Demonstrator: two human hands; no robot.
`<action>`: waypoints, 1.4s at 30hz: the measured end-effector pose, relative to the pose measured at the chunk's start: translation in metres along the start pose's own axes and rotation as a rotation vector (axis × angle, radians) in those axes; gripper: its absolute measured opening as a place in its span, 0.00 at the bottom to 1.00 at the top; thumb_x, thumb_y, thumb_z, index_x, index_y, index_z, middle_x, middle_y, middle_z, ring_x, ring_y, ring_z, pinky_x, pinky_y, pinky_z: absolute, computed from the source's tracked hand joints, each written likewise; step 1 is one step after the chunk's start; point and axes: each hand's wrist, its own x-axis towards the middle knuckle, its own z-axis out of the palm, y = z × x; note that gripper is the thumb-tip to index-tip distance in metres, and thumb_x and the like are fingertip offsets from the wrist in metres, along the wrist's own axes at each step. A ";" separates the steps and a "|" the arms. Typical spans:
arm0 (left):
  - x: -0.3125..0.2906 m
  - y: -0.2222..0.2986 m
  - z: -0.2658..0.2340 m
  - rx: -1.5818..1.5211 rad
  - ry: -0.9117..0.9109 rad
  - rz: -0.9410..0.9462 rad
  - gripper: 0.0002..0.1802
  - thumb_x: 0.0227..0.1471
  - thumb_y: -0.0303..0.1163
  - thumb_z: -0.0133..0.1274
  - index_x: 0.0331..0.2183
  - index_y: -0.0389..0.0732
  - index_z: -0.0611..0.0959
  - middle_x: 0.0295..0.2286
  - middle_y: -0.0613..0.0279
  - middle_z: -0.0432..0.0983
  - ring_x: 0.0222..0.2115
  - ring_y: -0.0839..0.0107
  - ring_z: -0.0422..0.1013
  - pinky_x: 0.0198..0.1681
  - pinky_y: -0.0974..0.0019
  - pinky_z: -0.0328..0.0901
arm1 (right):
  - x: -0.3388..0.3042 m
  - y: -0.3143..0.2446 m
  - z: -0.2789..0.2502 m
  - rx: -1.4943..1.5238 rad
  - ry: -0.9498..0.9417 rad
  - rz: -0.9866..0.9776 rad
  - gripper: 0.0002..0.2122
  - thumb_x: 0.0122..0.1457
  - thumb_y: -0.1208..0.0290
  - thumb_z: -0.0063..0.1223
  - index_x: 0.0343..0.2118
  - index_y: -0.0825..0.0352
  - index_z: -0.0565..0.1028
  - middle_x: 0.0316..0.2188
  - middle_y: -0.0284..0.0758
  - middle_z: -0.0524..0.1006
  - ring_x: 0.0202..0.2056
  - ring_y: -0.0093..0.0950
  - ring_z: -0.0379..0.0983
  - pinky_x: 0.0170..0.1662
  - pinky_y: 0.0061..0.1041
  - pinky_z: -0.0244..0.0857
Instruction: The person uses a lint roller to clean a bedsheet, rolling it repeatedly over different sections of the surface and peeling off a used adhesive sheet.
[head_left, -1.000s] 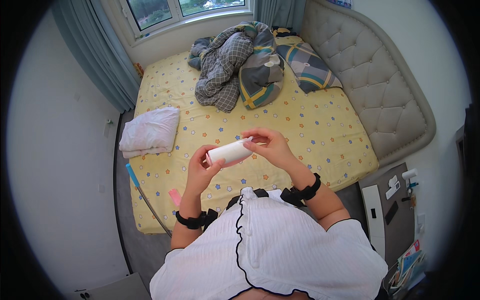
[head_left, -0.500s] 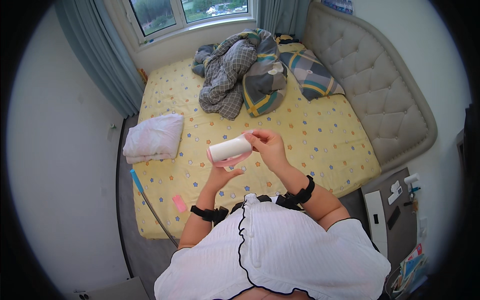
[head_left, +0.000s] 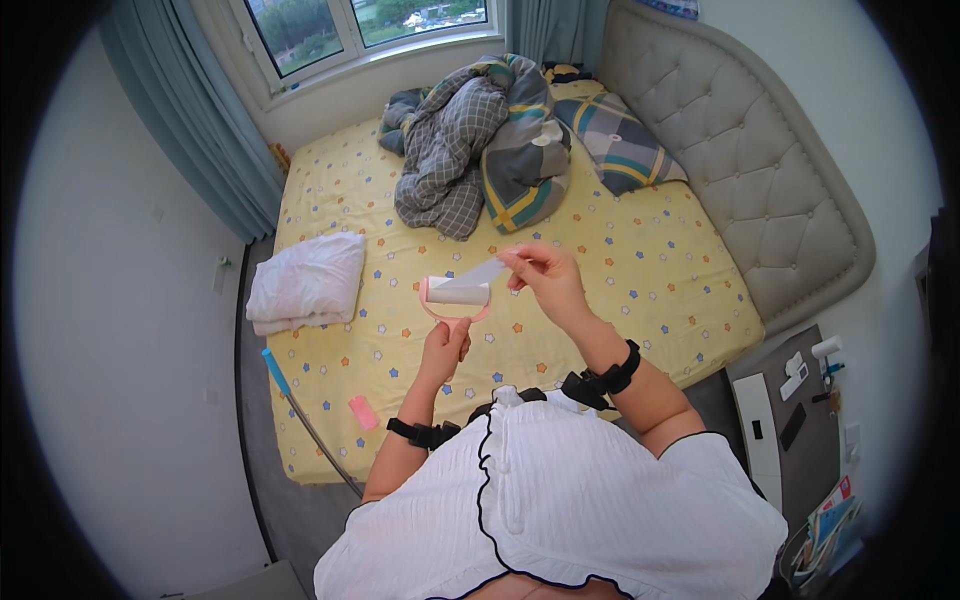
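Observation:
My left hand [head_left: 444,350] is wrapped round the handle of a pink lint roller [head_left: 458,293], held above the bed with its white sticky roll lying crosswise at the top. Up and to the right, my right hand [head_left: 546,278] pinches the end of a thin, see-through sheet [head_left: 478,272]. That sheet slants down from my fingertips to the roll and seems still joined to it. Below and left of the roller, a small pink piece [head_left: 364,412] rests on the bed; its kind is unclear.
A yellow star-patterned sheet covers the bed [head_left: 600,310]. On it are a folded white cloth [head_left: 306,280], a bunched checked quilt [head_left: 450,150] and a plaid pillow [head_left: 622,142]. A blue-handled pole [head_left: 305,418] leans at the near left edge; a bedside cabinet [head_left: 800,420] stands right.
My left hand has closed round the lint roller's handle. My right hand has moved off the roll, up and right, drawing a thin sheet away from it.

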 end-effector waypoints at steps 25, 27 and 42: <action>0.044 -0.029 -0.043 -0.720 0.187 0.060 0.11 0.57 0.35 0.49 0.40 0.40 0.73 0.31 0.66 0.72 0.33 0.74 0.71 0.36 0.69 0.69 | -0.057 0.023 0.006 -0.522 -0.571 -0.365 0.09 0.50 0.84 0.52 0.35 0.67 0.77 0.43 0.35 0.76 0.39 0.30 0.74 0.42 0.23 0.68; 0.047 -0.023 -0.043 -0.710 0.204 0.067 0.11 0.57 0.37 0.49 0.37 0.40 0.74 0.30 0.66 0.72 0.31 0.75 0.71 0.33 0.70 0.68 | -0.058 0.021 0.003 -0.536 -0.568 -0.386 0.09 0.50 0.84 0.52 0.34 0.67 0.76 0.44 0.35 0.76 0.39 0.30 0.75 0.42 0.23 0.68; 0.048 -0.004 -0.054 -0.617 0.204 0.106 0.14 0.59 0.40 0.46 0.34 0.38 0.73 0.27 0.63 0.72 0.28 0.73 0.71 0.30 0.70 0.67 | -0.058 0.017 -0.011 -0.529 -0.524 -0.413 0.07 0.50 0.83 0.52 0.32 0.67 0.72 0.44 0.35 0.76 0.33 0.31 0.74 0.36 0.24 0.68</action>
